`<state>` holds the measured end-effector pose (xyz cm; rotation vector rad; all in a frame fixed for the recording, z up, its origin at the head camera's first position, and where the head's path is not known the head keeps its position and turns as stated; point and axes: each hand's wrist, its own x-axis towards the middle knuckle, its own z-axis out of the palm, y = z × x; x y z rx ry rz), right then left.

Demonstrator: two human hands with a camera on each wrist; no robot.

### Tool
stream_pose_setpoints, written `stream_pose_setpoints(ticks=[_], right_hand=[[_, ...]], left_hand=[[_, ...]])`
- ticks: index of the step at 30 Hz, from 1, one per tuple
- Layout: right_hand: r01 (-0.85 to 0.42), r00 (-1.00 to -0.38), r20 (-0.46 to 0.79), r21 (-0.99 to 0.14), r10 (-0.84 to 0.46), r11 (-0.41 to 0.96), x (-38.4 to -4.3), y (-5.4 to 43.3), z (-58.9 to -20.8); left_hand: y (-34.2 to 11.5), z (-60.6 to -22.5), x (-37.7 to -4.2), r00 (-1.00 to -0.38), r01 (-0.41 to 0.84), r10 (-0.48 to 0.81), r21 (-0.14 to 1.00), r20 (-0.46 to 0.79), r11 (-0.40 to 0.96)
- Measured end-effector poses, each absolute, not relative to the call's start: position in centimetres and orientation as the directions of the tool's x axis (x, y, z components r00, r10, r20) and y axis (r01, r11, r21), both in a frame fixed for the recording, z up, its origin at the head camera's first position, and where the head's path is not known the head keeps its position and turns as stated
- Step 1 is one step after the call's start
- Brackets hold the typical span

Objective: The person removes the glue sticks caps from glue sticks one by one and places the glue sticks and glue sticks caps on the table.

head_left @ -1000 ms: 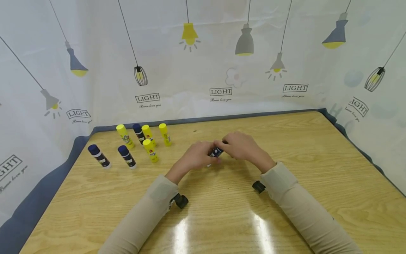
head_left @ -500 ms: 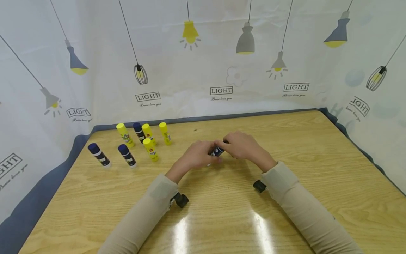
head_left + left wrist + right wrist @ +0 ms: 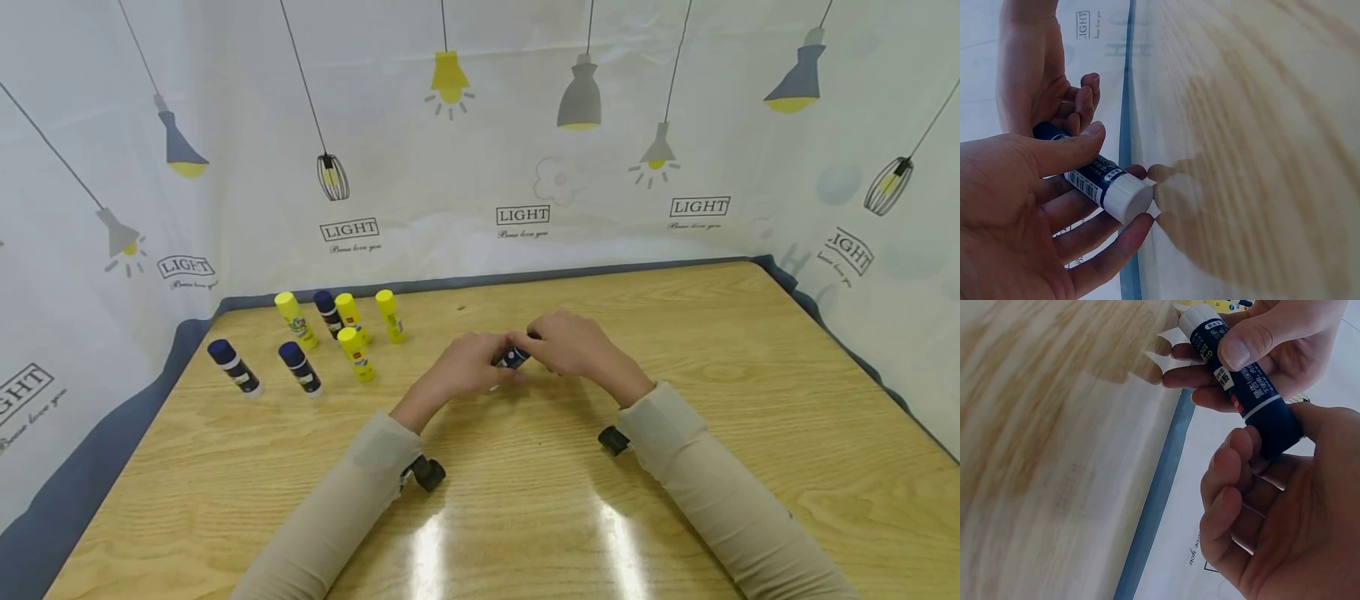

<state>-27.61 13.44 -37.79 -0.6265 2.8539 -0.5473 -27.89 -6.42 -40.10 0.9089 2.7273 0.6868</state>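
Left hand (image 3: 468, 367) grips blue glue stick (image 3: 1250, 384) by its body, right hand (image 3: 573, 343) pinches its dark end; stick slants just below head-view centre. 4 yellow sticks (image 3: 357, 358), 3 blue sticks (image 3: 302, 368) stand at left on wooden table (image 3: 525, 500).

I count eight glue sticks (image 3: 300, 368) here, four navy and four yellow. Seven stand on the one desk (image 3: 675, 333): three navy glue sticks (image 3: 234, 367) and four yellow glue sticks (image 3: 356, 354). The eighth, a single navy glue stick (image 3: 514, 357), is held by two hands, one left hand (image 3: 472, 365) and one right hand (image 3: 573, 346). There are two beige sleeves (image 3: 727, 483) and two black clips (image 3: 429, 473), one per arm. On the cloth (image 3: 420, 175) around the desk I make out eight printed lamps (image 3: 579, 98): three grey, two blue, two wire-caged, one yellow. I also see six boxed "LIGHT" words (image 3: 522, 215) and one pale flower (image 3: 553, 182).
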Motion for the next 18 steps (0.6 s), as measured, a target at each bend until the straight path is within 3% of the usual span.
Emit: stream_pose_setpoints(ticks=[18], right_hand=[[-0.357, -0.901, -0.095, -0.393, -0.423, 0.847, -27.38, 13.40, -37.66]], left_hand=[[-6.25, -40.08, -27.83, -0.810, 0.495, 0.585, 0.480, -0.048, 0.725]])
